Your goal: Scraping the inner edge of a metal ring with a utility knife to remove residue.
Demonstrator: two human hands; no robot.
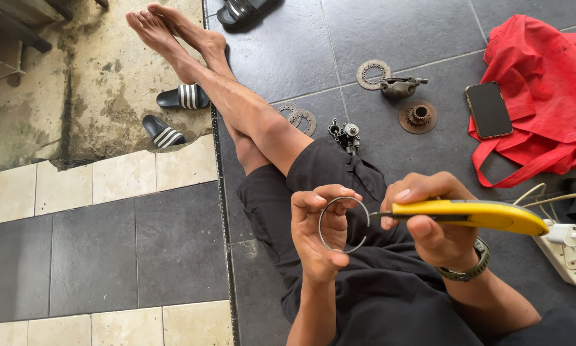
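Subject: thin metal ring point(343, 225), held over the lap of a person seated on a dark tiled floor point(96, 256).

Ring: a slim grey wire-like band, round, not fully closed; a gap shows on its right side, where the tool meets it. No coating or marking can be made out.

Left hand point(320, 230): palm toward the camera, fingers curled round the ring. Fingertips press its top arc and the thumb bears on its lower edge. Grip closed on the ring.

Right hand point(429, 221): just right of the ring, wrapped firmly round a yellow-handled cutter point(473, 214). The tool's dark metal tip touches the ring at the gap. A watch point(470, 266) sits on this wrist.

Surroundings, taken from the ring:
- Above it, past the knee, a small carburettor-like part point(345, 133) lies on the floor.
- Farther up and right lie a perforated disc point(372, 74), a grey casting point(400, 85) and a rusty sprocket point(418, 116).
- Far right, a phone point(488, 109) rests on a red bag point(544, 90).
- Lower right, a white power strip point(566, 253).
- Upper left, two striped sandals point(172, 115).
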